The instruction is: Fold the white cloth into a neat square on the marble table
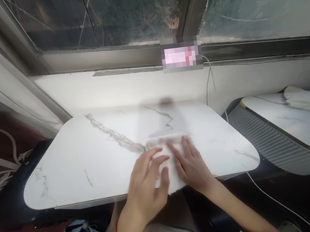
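A small white fluffy towel (pixel 166 144) lies folded on the white marble-patterned table (pixel 92 157), near its front edge. My left hand (pixel 148 186) rests on the towel's left part with fingers spread, palm down. My right hand (pixel 190 164) lies flat on the towel's right part, fingers pointing away from me. Both hands press on the cloth; neither hand grips it. A red string circles my left wrist.
A window (pixel 131 13) with a metal frame runs along the far wall above a white sill. A second marble table (pixel 294 125) stands at the right with a folded white cloth (pixel 308 101) on it. White cables (pixel 209 79) hang beside the table.
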`<move>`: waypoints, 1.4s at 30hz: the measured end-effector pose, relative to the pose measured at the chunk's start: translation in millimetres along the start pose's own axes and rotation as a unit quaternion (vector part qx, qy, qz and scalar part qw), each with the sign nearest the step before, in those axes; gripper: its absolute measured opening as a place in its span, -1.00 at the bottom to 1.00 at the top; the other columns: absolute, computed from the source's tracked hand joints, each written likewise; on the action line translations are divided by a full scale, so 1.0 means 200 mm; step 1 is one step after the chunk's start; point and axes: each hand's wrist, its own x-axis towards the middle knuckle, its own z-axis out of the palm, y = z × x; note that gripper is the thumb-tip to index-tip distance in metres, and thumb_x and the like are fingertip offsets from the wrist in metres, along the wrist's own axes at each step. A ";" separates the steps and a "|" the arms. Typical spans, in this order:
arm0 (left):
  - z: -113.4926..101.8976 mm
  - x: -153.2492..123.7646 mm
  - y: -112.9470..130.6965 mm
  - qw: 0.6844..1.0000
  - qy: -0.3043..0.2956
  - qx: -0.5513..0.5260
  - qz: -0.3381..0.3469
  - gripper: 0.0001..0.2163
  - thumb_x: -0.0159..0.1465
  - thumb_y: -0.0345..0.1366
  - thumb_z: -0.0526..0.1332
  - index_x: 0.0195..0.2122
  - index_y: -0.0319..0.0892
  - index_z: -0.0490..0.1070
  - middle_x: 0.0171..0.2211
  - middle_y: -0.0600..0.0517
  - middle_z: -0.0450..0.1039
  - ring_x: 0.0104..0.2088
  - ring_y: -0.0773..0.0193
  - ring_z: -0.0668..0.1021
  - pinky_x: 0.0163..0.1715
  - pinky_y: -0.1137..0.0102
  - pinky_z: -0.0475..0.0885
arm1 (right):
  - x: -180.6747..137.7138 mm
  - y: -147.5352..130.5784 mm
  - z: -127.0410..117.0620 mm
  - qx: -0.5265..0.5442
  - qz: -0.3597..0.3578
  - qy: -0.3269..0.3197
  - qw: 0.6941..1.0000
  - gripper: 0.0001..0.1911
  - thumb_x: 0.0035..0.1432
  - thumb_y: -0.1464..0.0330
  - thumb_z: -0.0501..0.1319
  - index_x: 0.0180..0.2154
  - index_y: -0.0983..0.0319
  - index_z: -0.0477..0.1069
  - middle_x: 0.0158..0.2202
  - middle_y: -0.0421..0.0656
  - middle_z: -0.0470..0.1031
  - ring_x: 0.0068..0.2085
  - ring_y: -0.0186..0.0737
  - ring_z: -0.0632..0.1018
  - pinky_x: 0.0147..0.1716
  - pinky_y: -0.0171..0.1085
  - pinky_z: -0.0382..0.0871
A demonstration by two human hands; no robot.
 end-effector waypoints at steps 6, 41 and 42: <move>0.30 0.05 0.01 0.992 -0.105 0.065 0.041 -0.48 0.51 -0.23 -0.11 0.33 -0.56 0.18 0.37 -0.41 0.17 0.40 -0.11 0.23 0.30 0.13 0.31 | -0.05 -0.04 -0.05 -0.046 0.010 -0.011 0.999 -0.15 0.39 0.39 0.01 0.49 0.06 -0.46 0.51 0.18 -0.25 0.40 0.45 0.15 0.15 0.19 0.37; 1.29 1.42 0.10 0.970 -0.235 -0.014 -0.056 -0.37 0.39 -0.26 -0.12 0.44 -0.52 -0.01 0.47 -0.28 -0.04 0.47 -0.13 -0.01 0.44 -0.04 -0.13 | 0.85 1.19 0.31 -0.107 0.197 -0.181 0.958 -0.42 0.47 0.25 -0.23 0.43 0.14 0.09 0.44 0.20 0.04 0.39 0.30 0.18 0.17 0.20 0.25; 1.29 1.43 0.10 0.971 -0.231 -0.015 -0.060 -0.37 0.39 -0.26 -0.12 0.44 -0.51 0.00 0.47 -0.28 -0.04 0.48 -0.13 -0.01 0.44 -0.04 -0.13 | 0.85 1.20 0.32 -0.103 0.196 -0.177 0.959 -0.42 0.48 0.25 -0.23 0.43 0.13 0.09 0.45 0.19 0.04 0.40 0.28 0.17 0.18 0.19 0.24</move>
